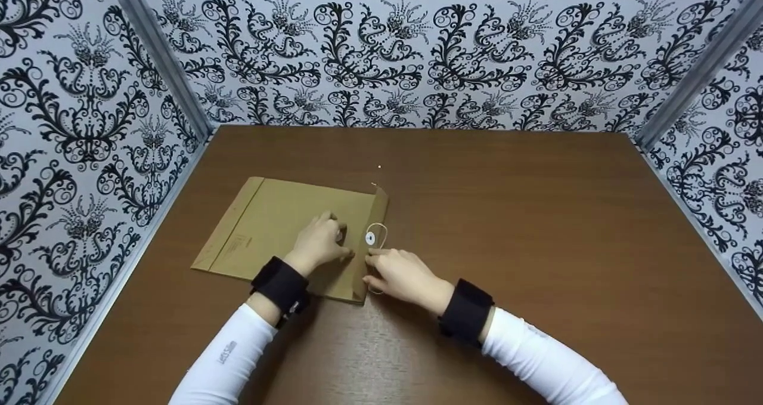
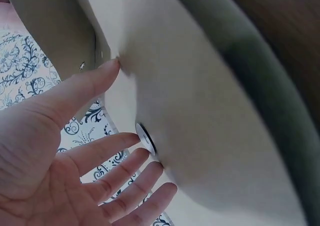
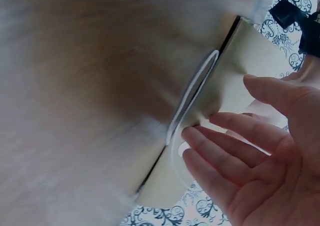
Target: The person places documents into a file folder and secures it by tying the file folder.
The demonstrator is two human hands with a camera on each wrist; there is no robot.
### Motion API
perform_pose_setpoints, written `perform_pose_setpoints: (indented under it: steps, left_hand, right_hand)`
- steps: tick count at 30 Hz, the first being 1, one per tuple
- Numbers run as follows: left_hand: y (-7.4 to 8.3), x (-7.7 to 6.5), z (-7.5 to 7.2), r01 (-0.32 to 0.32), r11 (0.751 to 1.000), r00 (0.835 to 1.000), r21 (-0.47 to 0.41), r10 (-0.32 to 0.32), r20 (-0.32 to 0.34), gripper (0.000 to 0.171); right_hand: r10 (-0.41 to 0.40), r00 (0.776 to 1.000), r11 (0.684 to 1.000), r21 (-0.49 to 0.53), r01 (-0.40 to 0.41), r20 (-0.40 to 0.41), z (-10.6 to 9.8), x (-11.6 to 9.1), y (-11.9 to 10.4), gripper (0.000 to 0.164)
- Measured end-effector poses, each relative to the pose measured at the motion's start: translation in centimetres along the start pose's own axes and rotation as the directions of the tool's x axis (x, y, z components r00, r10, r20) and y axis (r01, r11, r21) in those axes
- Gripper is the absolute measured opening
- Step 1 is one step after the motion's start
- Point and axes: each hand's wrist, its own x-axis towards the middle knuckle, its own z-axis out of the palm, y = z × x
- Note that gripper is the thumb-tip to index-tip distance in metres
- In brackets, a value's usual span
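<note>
A brown paper string-tie envelope lies flat on the table at left of centre in the head view. Along its right side runs a creased flap bearing a white button with a thin string looped from it. My left hand rests its fingertips on the envelope body, thumb spread apart, fingers around a second round button in the left wrist view. My right hand touches the flap just below its button with extended fingers. The string loop stretches past the envelope's edge in the right wrist view.
The brown wooden table is bordered by patterned panels at the back and both sides. Metal posts stand at the corners. A tiny white speck lies beyond the flap.
</note>
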Motion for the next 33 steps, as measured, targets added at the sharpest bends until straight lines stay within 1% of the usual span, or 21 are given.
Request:
perform_pose_setpoints:
  steps: [4,9,15,17,21,26,30,33]
  left_hand:
    - [-0.2,0.0,0.1,-0.003,1.0,1.0,-0.016,0.003,-0.012,0.052]
    - [-0.4,-0.1,0.3,0.001,0.999,1.0,-0.035,-0.002,-0.024,0.05]
    - [-0.5,-0.2,0.4,-0.004,0.999,0.999,-0.042,0.003,-0.04,0.054]
    - [-0.6,-0.2,0.5,-0.024,0.999,0.999,-0.036,0.022,-0.047,0.054]
    - [-0.8,-0.2,0.4,-0.066,0.997,0.997,-0.027,0.065,-0.048,0.049]
    - [-1.1,-0.1,-0.1,-0.116,0.993,0.993,-0.005,0.116,-0.024,0.042]
    - [-1.2,0.4,-0.5,-0.155,0.987,0.988,0.035,0.155,-0.002,0.037]
    - [-1.3,1.1,-0.7,-0.189,0.979,0.982,0.07,0.188,0.017,0.037]
  right_hand:
    - [0.017,1.0,0.996,-0.087,-0.016,0.012,-0.3,0.3,-0.9,0.022]
    - [0.035,0.999,0.989,-0.147,-0.031,0.027,-0.5,0.8,-1.8,0.022]
    - [-0.021,1.0,0.973,-0.232,0.019,-0.006,0.1,1.0,-2.1,0.02]
    - [-0.028,1.0,0.97,-0.241,0.025,-0.011,0.4,1.0,-2.2,0.021]
    - [-0.021,1.0,0.973,-0.229,0.02,-0.006,0.7,1.0,-2.2,0.022]
    - [-0.025,1.0,0.976,-0.216,0.026,0.01,0.6,1.0,-2.2,0.023]
    - [-0.039,0.999,0.972,-0.232,0.04,0.009,0.7,1.0,-2.2,0.024]
    - [-0.037,0.999,0.971,-0.237,0.039,0.012,0.7,1.0,-2.3,0.024]
